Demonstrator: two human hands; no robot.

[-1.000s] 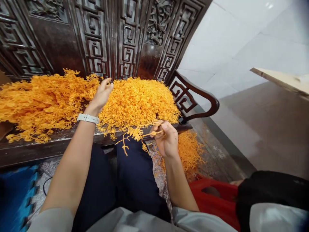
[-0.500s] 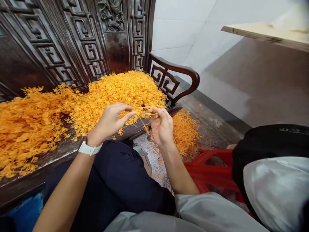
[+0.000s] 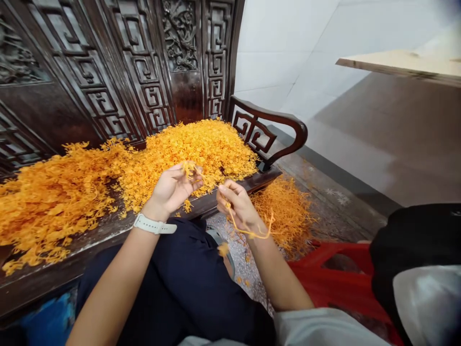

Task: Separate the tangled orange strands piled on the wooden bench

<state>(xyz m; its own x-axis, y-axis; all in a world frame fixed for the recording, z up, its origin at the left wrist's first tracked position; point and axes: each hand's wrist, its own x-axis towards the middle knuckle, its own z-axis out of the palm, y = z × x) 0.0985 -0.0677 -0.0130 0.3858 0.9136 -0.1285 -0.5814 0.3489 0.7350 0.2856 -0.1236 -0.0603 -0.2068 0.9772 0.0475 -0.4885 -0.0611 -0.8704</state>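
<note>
My left hand (image 3: 175,186), with a white watch on the wrist, pinches a small orange cluster (image 3: 189,168) at its fingertips. My right hand (image 3: 237,206) is closed on a thin orange stem (image 3: 248,232) that curls down past the wrist. The two hands are close together over the front edge of the dark wooden bench (image 3: 230,190). A small orange bit (image 3: 223,249) is in mid-air below the hands. Behind them lies a heap of small orange pieces (image 3: 201,144), and left of it a pile of orange branched sprigs (image 3: 50,192).
The carved dark backrest (image 3: 108,72) and armrest (image 3: 270,129) bound the bench. A loose orange pile (image 3: 288,211) lies on the floor to the right. A red basket (image 3: 324,278) and another person's dark and grey clothing (image 3: 421,269) are at lower right. A wooden board (image 3: 399,65) juts in at upper right.
My left hand came back from the heap to meet the right hand, and now holds a cluster pulled apart from the stem in my right hand. A bit is falling. The view shifted right.
</note>
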